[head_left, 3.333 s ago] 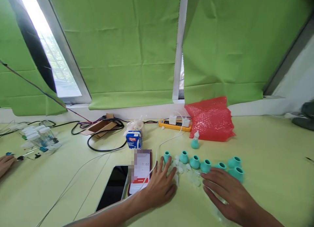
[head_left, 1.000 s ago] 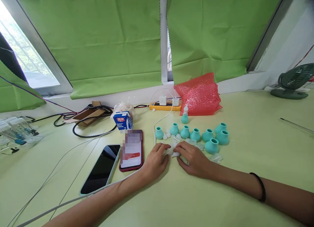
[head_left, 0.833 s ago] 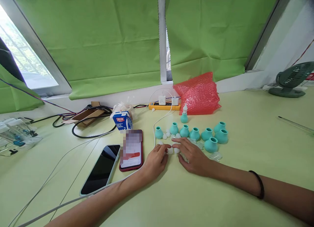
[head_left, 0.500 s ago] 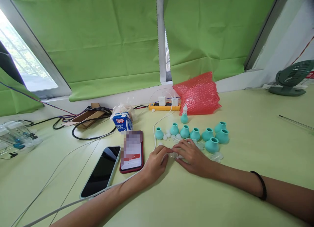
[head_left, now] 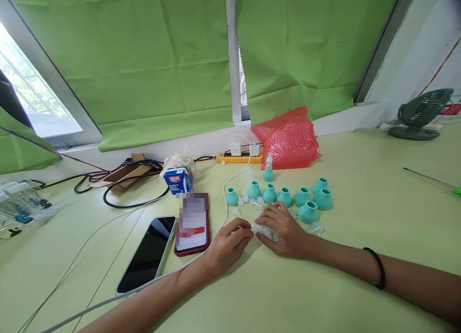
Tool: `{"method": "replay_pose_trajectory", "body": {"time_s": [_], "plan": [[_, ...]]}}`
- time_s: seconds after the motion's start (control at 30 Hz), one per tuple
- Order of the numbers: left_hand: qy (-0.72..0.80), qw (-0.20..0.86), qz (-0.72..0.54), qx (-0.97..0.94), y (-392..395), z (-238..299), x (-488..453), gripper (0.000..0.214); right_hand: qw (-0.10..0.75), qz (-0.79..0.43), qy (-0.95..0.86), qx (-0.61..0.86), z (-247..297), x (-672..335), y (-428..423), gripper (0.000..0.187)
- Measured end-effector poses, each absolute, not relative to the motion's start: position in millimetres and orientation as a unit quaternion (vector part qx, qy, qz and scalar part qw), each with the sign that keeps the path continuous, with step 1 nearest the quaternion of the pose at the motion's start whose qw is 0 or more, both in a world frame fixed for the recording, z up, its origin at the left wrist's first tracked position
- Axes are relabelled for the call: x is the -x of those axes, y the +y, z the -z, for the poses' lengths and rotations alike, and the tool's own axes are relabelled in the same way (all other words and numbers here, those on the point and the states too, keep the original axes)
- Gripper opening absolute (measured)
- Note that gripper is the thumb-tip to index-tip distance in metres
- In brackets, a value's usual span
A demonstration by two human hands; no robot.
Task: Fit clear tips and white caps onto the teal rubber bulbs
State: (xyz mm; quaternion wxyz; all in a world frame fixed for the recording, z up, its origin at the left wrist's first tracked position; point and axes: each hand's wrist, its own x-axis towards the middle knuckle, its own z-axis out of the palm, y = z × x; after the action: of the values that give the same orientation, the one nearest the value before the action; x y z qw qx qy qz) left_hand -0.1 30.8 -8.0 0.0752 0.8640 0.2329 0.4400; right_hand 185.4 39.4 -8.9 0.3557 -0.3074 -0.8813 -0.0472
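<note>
My left hand [head_left: 229, 243] and my right hand [head_left: 284, 230] meet on the pale green table [head_left: 360, 213], fingers curled together around small clear and white plastic pieces [head_left: 261, 229]. More white pieces [head_left: 243, 198] lie loose just beyond my fingers. A row of several teal rubber bulbs [head_left: 284, 196] stands behind the hands. One teal bulb with a white tip [head_left: 268, 170] stands further back. A black band circles my right wrist.
Two phones lie left of my hands: a red one [head_left: 192, 223] and a dark one [head_left: 147, 254]. A milk carton [head_left: 178, 180], cables, a cardboard box [head_left: 120, 174], an orange power strip [head_left: 238, 156] and red bubble wrap [head_left: 290, 138] line the back. A green fan [head_left: 419, 114] stands far right.
Both hands drew in from lying flat and spread over the pieces to a tight pinch together. They shifted slightly toward me during the last second.
</note>
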Motion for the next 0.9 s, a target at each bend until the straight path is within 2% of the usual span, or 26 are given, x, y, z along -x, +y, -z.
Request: {"method": "replay_pose_trajectory", "body": {"time_s": [0.1, 0.37, 0.9], "plan": [[0.224, 0.092, -0.464, -0.852, 30.7, 6.6, 0.6, 0.012, 0.355, 0.044, -0.883, 0.303, 9.5, -185.6, 39.6, 0.014], [0.275, 0.164, -0.46, -0.828, 28.6, 1.8, -2.2, 0.007, 0.282, 0.003, -0.913, 0.295, 9.5, -185.9, 40.9, 0.019], [0.323, 0.163, -0.435, -0.825, 29.9, -1.7, -4.9, 0.01, 0.291, 0.003, -0.925, 0.245, 9.9, -186.3, 41.2, 0.019]]}}
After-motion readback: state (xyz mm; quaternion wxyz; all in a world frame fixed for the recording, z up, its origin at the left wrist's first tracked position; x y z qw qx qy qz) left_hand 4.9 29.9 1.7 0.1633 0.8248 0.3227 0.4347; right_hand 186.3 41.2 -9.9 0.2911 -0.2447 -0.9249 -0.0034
